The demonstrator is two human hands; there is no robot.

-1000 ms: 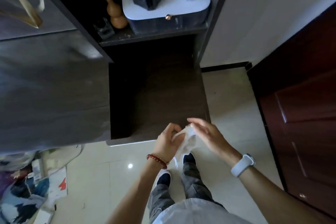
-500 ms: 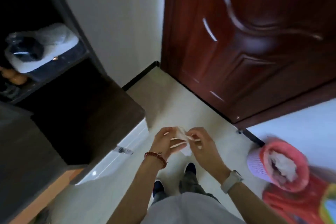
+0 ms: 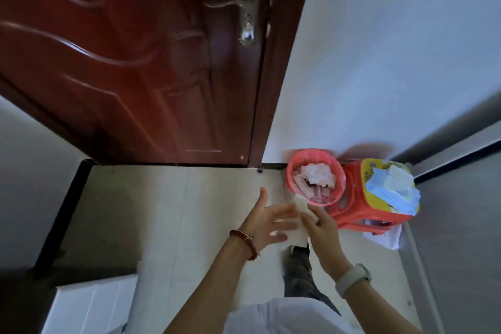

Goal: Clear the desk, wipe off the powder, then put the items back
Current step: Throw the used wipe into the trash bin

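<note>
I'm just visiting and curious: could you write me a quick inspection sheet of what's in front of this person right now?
Surface: pale tiled floor; the desk is not in view.
Job's things: white tissue, held near the bin.
Clutter: pink bin full of crumpled paper, against the wall; red stool beside it carrying a blue wipes pack; white paper on the floor by the stool.
Hands: right hand grips the tissue; left hand open, fingers spread beside it.
Cables: nothing seen.
Surroundings: dark red door with a metal handle, shut; white wall; a white cabinet corner at lower left.
</note>
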